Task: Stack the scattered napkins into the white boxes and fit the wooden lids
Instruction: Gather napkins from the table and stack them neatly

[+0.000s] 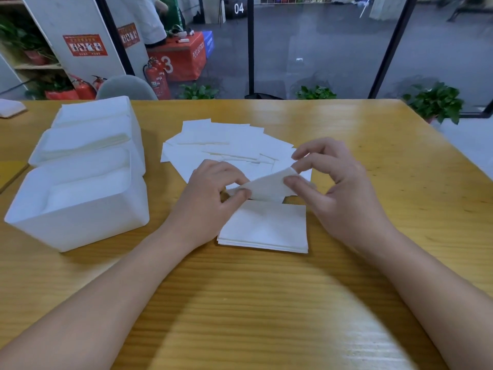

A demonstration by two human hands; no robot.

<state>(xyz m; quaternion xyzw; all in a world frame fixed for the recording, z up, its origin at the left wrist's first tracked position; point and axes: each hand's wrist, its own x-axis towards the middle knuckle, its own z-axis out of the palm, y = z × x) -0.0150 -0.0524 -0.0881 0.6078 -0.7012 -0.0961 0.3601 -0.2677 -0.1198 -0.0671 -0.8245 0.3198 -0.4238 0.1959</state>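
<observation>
My left hand [210, 198] and my right hand [338, 188] pinch one white napkin [266, 186] between them, lifted just above a small neat stack of napkins [264, 228] on the wooden table [266, 303]. Behind the hands, several loose napkins [226, 145] lie scattered and overlapping. At the left stand three white boxes in a row: the nearest box [77, 225] holds napkins low inside, the middle box [80, 145] and the far box [93, 110] are filled with napkins. A wooden lid edge [10, 172] shows at the far left.
A white object [10, 108] lies at the table's far left corner. Beyond the table's far edge are a grey chair back [125, 88], fire extinguishers [157, 78], potted plants [437, 102] and a glass wall.
</observation>
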